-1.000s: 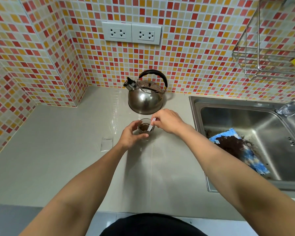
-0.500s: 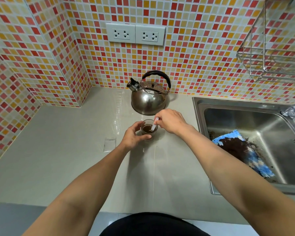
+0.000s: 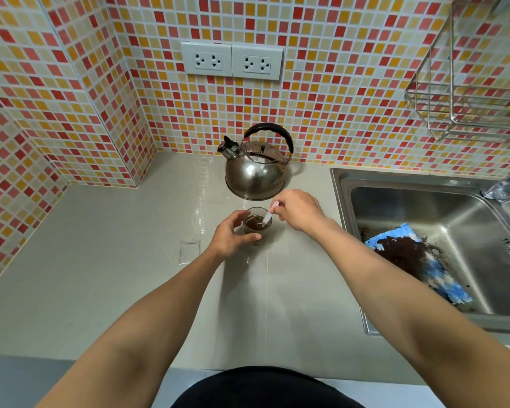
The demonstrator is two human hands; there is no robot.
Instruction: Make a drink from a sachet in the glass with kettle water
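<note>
A small clear glass holding dark brown liquid stands on the beige counter, just in front of the steel kettle with its black handle. My left hand wraps around the glass from the left. My right hand pinches a thin white stirrer whose lower end dips into the drink. A clear empty sachet lies flat on the counter, left of my left wrist.
A steel sink lies to the right, with a blue cloth covered in dark grounds inside and a tap at its back. A wire rack hangs on the tiled wall upper right. Two sockets sit above the kettle.
The stirrer has shifted within the glass in my right hand, and the brown liquid looks darker. The view has shifted slightly; my left hand keeps its hold.
</note>
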